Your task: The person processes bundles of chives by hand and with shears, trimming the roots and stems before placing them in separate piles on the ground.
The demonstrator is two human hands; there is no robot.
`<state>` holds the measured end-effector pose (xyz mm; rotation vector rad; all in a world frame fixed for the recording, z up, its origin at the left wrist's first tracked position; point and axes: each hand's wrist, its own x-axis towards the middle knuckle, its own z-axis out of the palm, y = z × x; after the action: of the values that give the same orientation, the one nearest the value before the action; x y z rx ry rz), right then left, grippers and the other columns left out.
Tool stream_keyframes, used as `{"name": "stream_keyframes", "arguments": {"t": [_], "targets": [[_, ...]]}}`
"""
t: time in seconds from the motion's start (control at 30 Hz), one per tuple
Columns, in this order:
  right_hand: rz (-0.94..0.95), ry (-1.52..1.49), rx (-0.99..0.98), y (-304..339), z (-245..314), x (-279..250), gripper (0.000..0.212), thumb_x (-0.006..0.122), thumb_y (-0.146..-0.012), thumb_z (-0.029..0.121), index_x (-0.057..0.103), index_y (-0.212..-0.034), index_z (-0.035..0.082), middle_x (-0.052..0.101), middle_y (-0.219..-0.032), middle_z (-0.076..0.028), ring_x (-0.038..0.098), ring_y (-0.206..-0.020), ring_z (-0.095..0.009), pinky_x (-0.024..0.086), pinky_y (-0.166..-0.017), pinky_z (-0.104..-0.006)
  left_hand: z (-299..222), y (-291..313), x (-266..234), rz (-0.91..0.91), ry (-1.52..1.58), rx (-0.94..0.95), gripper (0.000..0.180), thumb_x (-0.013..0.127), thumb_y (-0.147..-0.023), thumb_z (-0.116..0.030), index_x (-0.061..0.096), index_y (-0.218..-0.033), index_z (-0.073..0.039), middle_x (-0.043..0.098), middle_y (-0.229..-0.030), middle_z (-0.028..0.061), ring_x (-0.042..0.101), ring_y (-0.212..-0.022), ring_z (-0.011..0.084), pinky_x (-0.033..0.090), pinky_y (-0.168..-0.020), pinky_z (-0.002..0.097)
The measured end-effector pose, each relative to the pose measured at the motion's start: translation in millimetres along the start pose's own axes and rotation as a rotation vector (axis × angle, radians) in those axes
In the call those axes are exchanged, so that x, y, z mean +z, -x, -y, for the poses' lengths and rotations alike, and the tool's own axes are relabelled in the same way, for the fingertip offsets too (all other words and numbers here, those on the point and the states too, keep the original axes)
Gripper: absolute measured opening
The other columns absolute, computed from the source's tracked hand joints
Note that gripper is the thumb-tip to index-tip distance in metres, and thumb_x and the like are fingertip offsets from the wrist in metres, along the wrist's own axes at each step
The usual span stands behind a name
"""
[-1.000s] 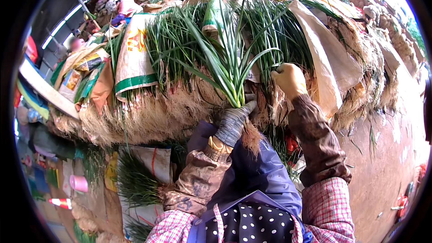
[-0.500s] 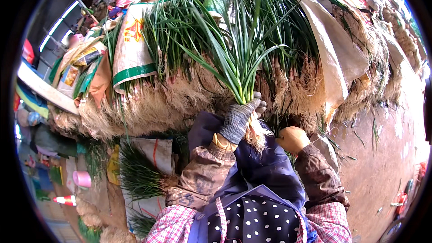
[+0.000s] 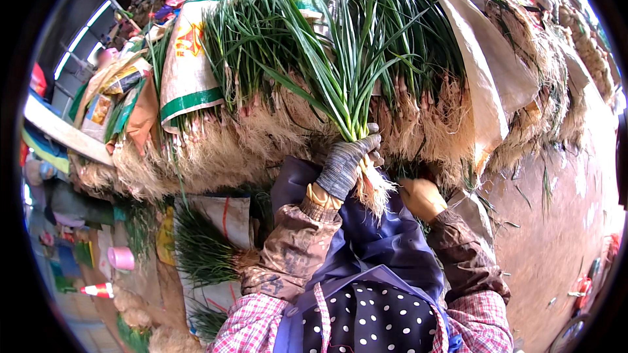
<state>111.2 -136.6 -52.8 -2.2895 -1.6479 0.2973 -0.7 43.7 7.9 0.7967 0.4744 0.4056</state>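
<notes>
My left hand [image 3: 348, 168], in a grey knit glove, is wrapped round a bunch of green garlic plants [image 3: 353, 101] just above the roots. Their long leaves fan upward and away from me, and pale roots [image 3: 373, 193] hang below my fist over my dark apron. To the right, my right hand [image 3: 422, 199], in a tan glove, is curled beside the hanging roots at the pile's near edge. Its fingertips lie in shadow, so what they grip, if anything, is hidden.
A long pile of rooted green plants [image 3: 252, 46] runs across in front of me, partly covered by white sacks [image 3: 190, 85]. At my left, more greens [image 3: 203, 248] lie on a white sack. A pink roll [image 3: 120, 258] and a small cone [image 3: 98, 290] stand farther left. Brown floor [image 3: 549, 235] spreads right.
My left hand and the bunch have shifted slightly up and away from me. My right hand has moved slightly up and left, closer under the pile's edge.
</notes>
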Motion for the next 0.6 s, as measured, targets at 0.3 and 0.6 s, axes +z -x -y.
{"name": "stream_keyframes", "arguments": {"t": [0.3, 0.6], "targets": [[-0.387, -0.122, 0.310, -83.5, 11.5, -14.9, 0.025, 0.056, -0.085, 0.028, 0.059, -0.085, 0.004, 0.062, -0.067, -0.016, 0.061, -0.061, -0.032, 0.049, -0.058, -0.0414, 0.4, -0.3, 4.5, -0.022, -0.080, 0.009, 0.029, 0.066, -0.078, -0.005, 0.058, -0.105, -0.002, 0.060, -0.074, 0.0048, 0.059, -0.060, 0.0150, 0.051, -0.051, 0.0266], [-0.208, -0.541, -0.067, -25.9, 51.4, -62.5, 0.038, 0.052, -0.088, 0.029, 0.051, -0.111, 0.000, 0.063, -0.092, -0.022, 0.064, -0.081, -0.030, 0.050, -0.070, -0.0360, 0.6, 6.5, 12.3, -0.037, -0.148, 0.054, 0.017, 0.072, -0.077, -0.017, 0.066, -0.082, -0.002, 0.063, -0.070, 0.0016, 0.057, -0.055, 0.0089, 0.045, -0.050, 0.0208]]}}
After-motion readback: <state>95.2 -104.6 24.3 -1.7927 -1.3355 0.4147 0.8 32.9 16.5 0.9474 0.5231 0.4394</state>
